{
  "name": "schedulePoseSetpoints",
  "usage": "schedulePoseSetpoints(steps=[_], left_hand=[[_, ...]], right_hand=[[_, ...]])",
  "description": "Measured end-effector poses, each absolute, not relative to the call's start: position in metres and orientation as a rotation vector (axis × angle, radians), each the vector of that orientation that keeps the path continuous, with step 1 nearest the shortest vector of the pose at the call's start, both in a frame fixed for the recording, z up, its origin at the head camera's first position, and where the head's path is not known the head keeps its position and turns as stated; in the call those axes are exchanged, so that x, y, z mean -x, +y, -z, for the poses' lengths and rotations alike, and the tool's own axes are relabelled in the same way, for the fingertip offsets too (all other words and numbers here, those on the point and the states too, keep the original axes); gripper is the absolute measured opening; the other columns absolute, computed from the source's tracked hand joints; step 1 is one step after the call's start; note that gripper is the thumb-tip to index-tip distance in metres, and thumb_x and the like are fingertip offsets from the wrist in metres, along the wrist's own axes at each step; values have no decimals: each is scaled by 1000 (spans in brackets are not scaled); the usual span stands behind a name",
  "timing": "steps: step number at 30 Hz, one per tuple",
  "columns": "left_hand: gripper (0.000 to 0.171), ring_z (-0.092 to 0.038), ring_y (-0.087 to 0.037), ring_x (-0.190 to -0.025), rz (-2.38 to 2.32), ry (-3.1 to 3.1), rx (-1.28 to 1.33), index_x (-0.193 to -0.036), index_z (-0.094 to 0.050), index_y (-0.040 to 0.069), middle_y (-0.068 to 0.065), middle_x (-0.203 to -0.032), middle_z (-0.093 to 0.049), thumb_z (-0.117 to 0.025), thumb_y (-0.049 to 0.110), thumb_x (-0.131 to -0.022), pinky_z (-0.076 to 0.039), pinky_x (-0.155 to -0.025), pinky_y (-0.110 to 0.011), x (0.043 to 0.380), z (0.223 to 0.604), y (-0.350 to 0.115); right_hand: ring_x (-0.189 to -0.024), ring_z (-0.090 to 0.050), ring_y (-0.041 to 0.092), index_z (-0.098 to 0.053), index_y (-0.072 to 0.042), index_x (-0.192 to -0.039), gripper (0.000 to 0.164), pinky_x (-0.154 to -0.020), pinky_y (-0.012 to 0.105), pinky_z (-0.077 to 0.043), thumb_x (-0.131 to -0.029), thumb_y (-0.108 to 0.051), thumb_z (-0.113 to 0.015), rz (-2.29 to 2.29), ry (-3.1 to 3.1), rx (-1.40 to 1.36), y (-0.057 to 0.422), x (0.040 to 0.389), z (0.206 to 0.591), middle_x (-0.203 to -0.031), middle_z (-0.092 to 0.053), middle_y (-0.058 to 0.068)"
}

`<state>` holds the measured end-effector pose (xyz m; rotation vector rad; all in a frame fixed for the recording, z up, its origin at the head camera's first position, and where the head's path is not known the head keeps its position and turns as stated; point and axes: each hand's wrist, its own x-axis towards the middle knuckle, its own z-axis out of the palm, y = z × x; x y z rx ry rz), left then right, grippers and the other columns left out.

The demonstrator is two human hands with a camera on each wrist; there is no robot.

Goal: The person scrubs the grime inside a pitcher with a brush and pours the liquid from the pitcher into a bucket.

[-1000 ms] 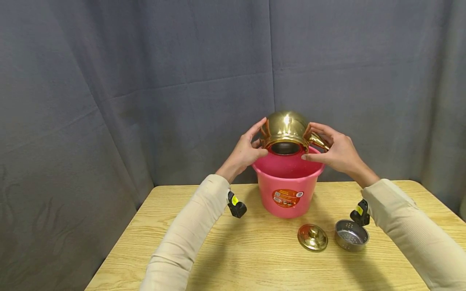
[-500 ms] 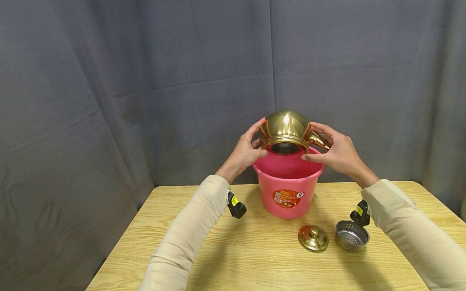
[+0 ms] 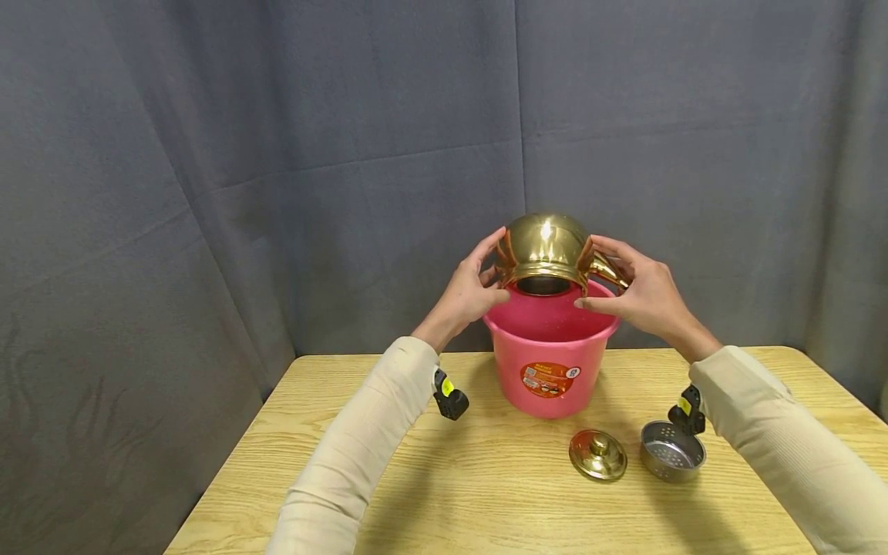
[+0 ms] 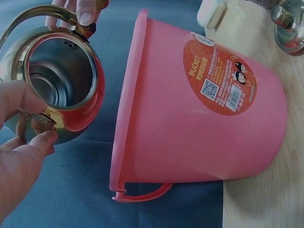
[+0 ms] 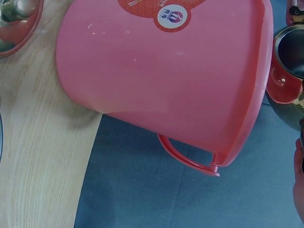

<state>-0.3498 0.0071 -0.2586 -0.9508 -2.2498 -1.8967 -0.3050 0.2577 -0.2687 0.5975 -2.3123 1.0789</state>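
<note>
A shiny gold teapot [image 3: 546, 240] is held tipped over above the pink bucket [image 3: 505, 366], its round mouth facing down and toward me. My left hand [image 3: 466, 291] grips its left side, thumb near the rim and fingers spread on the body. On the other side my right hand [image 3: 648, 289] holds it beside the spout [image 3: 607, 270], thumb at the rim. The left wrist view shows the steel inside of the teapot [image 4: 66, 64] and its arched handle [image 4: 35, 13]. In the right wrist view only part of the teapot [image 5: 285, 90] shows.
A gold lid [image 3: 598, 455] with a knob lies on the wooden table [image 3: 472, 493] before the bucket. Right of it stands a perforated metal strainer [image 3: 671, 453], close to the right wrist camera [image 3: 687, 410]. Behind hangs a grey curtain [image 3: 388, 169].
</note>
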Motion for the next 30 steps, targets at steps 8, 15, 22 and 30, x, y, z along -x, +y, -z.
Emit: schedulePoseSetpoints(steps=[8,15,22,30], left_hand=[[99,-31,-24,-123,1869,-2261,952,-137,-29,38,11,-140,-23,-54,-25,-65,-42,-84,-25,349,259,8],[99,-29,-21,-124,1901,-2272,974,-139,-26,35,10,-141,-20,-53,-26,-65,-39,-88,-27,346,256,8],[96,-27,-22,-125,1851,-2310,981,-141,-24,29,5,-145,-14,-53,-24,-67,-39,-89,-29,327,244,5],[96,-28,-22,-125,1842,-2302,984,-141,-24,30,3,-145,-14,-53,-25,-67,-40,-87,-28,323,243,5]], right_hand=[[-106,-52,25,-42,-12,-133,84,-84,38,-43,-60,-11,-83,-1068,-2286,-610,247,286,258,-125,-50,8],[-106,-52,18,-41,-28,-133,87,-84,28,-44,-57,-23,-84,-1053,-2259,-622,261,308,273,-125,-50,-3],[-105,-53,18,-41,-32,-132,89,-83,23,-43,-55,-22,-85,-1053,-2226,-637,265,313,276,-124,-51,-3],[-103,-53,27,-44,-9,-131,85,-83,33,-44,-55,-3,-83,-1055,-2179,-680,251,291,263,-119,-54,9]])
